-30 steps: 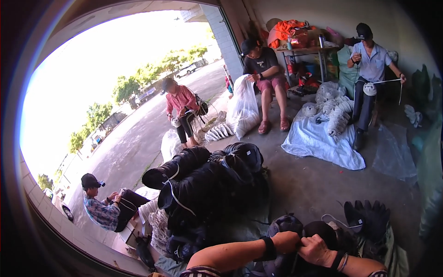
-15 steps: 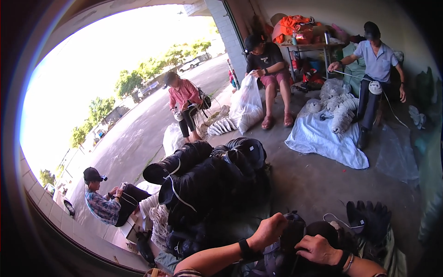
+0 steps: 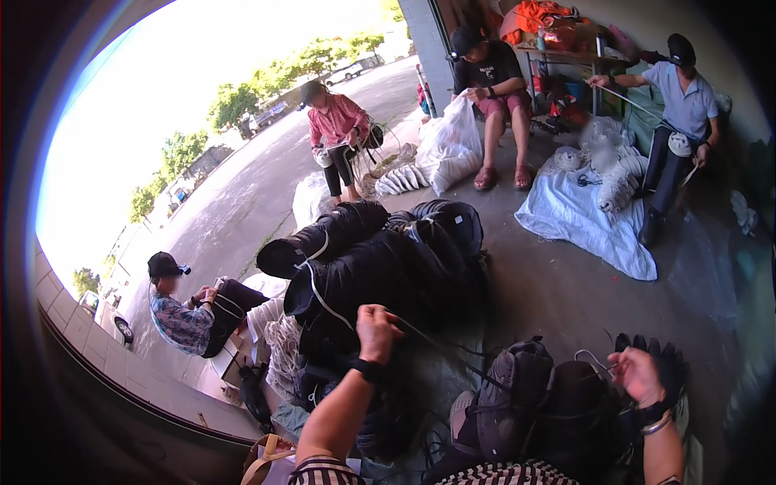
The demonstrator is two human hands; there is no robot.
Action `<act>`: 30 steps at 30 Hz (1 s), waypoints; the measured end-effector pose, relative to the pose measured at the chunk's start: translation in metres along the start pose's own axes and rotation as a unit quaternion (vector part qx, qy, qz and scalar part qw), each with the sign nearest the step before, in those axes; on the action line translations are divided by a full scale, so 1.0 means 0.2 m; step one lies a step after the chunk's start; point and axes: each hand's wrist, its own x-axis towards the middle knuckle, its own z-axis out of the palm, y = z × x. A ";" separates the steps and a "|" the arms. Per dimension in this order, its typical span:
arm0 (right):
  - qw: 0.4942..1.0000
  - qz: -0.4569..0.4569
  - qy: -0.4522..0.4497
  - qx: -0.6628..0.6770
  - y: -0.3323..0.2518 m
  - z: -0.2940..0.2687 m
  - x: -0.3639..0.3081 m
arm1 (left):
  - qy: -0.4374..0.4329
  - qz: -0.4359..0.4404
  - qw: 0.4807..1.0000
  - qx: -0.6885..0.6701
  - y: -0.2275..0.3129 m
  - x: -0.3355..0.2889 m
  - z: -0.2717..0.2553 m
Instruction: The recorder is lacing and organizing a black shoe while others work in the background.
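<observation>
Hands that were together a second ago are now well apart: the left hand has swung out to the left, fingers closed on a thin dark cord, while the right hand is raised at the near right, fingers curled; whether it grips anything I cannot tell. The cord slants down from the left hand, in front of the black pile, toward a dark grey rounded bundle near the lap. At the far right, a co-worker's lower hand, hanging beside the thigh half a second ago, is now near the round white coil on that person's leg. Four co-workers sit around, each in a dark cap. At least three black, tubular rolls, soft and ribbed, are heaped left of centre, with two pale cords looped at their ends. One crumpled white sheet lies on the floor under ribbed white bundles; beyond it, one bench carries bright orange fabric.
</observation>
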 end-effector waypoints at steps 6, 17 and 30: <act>0.877 -0.270 0.290 0.271 -0.67 -2.40 -0.53 | 0.261 -0.052 0.946 -0.185 -0.05 0.77 -1.54; 0.976 -0.138 0.078 -0.151 -0.25 -0.15 -0.23 | -0.156 -0.096 0.983 0.031 0.00 -0.07 -0.20; 0.675 -0.223 -0.284 -0.643 0.38 0.50 -0.36 | -0.384 0.281 0.827 0.300 0.00 -0.85 0.37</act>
